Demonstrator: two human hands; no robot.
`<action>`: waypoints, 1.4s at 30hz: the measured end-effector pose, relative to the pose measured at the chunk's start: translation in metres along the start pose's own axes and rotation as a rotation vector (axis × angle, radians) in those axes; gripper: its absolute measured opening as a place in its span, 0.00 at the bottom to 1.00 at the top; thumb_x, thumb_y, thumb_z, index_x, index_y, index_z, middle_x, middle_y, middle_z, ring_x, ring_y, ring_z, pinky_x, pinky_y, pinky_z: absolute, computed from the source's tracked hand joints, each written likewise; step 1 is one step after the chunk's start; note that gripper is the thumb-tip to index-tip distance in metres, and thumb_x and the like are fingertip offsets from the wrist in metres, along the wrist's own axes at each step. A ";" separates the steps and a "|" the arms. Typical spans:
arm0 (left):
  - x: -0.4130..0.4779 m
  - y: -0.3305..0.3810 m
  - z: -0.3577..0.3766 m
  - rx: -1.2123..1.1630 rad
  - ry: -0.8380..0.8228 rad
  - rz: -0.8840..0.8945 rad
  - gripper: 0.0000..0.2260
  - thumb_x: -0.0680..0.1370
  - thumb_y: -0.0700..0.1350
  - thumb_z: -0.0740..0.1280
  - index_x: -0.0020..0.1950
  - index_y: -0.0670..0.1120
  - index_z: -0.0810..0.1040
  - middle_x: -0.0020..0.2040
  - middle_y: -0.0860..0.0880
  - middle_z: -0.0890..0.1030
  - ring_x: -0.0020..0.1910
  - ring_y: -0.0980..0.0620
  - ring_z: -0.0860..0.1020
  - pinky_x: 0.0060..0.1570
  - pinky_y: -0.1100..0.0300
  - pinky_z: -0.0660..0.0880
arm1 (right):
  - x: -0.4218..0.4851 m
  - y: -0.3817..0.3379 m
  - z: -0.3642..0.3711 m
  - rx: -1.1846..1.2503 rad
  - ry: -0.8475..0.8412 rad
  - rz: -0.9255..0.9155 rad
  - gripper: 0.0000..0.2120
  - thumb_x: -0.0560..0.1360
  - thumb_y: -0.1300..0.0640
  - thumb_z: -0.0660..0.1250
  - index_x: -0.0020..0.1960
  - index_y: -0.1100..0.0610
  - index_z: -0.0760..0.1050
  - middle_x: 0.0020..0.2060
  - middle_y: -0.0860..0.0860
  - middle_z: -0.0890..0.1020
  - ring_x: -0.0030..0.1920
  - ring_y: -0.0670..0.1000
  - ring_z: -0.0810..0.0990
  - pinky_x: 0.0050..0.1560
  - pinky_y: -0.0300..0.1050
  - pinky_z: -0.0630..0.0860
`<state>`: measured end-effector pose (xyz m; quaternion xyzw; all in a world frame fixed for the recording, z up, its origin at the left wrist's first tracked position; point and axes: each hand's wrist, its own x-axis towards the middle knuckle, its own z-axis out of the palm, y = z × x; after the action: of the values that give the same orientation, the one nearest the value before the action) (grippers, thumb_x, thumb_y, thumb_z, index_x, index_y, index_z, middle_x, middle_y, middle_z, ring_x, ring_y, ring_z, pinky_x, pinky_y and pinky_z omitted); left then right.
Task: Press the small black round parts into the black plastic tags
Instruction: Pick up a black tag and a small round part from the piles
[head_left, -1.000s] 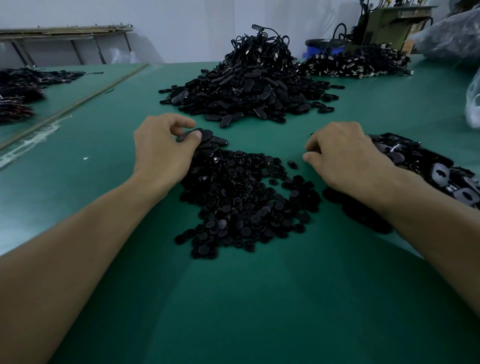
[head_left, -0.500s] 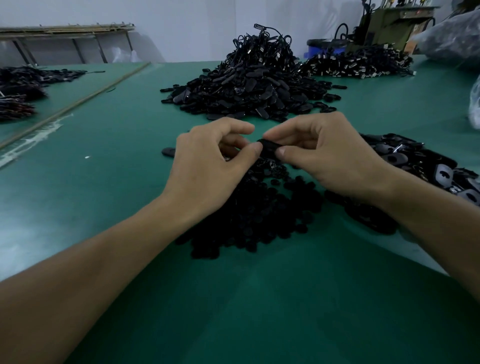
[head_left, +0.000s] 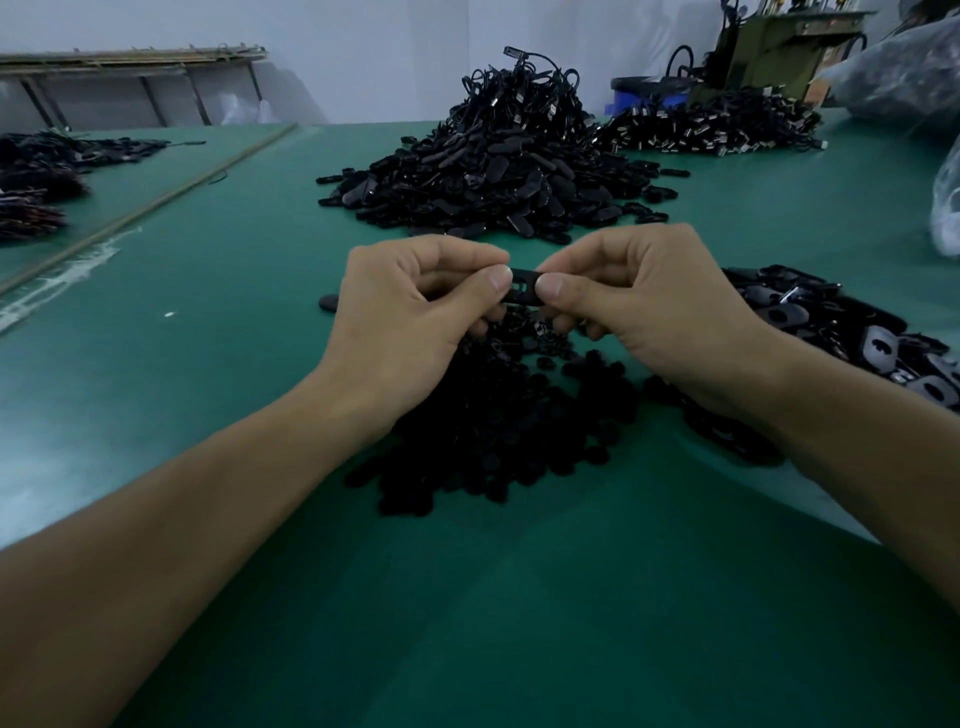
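No readable text, labels, brands or numbers anywhere in view, black plastic tag (head_left: 521, 287) pinched between left hand (head_left: 410, 322) and right hand (head_left: 654, 312) bears no legible marking, olive-green machine (head_left: 769, 52) at far right too blurred to read

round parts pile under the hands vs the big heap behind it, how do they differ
The round parts pile lies low and spread out; the big heap rises to a peak. The round parts pile holds small discs; the big heap holds longer oval tags with cord loops. Both are black and sit on the green table.
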<state>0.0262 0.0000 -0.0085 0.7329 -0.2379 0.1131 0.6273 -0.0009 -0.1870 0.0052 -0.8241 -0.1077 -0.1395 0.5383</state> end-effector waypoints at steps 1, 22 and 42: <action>0.000 0.000 0.000 -0.020 -0.008 -0.008 0.08 0.77 0.38 0.73 0.46 0.51 0.84 0.37 0.51 0.86 0.37 0.55 0.84 0.40 0.66 0.79 | 0.000 0.000 0.000 0.006 0.002 -0.002 0.01 0.76 0.59 0.72 0.46 0.55 0.82 0.34 0.48 0.86 0.33 0.42 0.82 0.35 0.32 0.75; -0.001 0.008 0.002 -0.168 0.054 -0.083 0.14 0.73 0.38 0.77 0.56 0.46 0.79 0.38 0.50 0.87 0.37 0.57 0.84 0.40 0.65 0.78 | -0.005 -0.007 0.011 0.201 -0.067 0.047 0.03 0.77 0.63 0.70 0.46 0.57 0.80 0.36 0.50 0.86 0.36 0.46 0.83 0.36 0.35 0.76; 0.002 0.000 0.002 -0.044 0.082 -0.033 0.10 0.76 0.34 0.73 0.51 0.48 0.80 0.39 0.51 0.86 0.39 0.53 0.85 0.40 0.65 0.79 | -0.002 0.001 0.018 -0.796 -0.142 -0.104 0.05 0.79 0.54 0.66 0.47 0.52 0.80 0.40 0.47 0.78 0.45 0.52 0.80 0.49 0.49 0.78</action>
<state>0.0277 -0.0022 -0.0078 0.7175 -0.2021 0.1274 0.6543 -0.0003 -0.1712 -0.0034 -0.9691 -0.1236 -0.1401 0.1609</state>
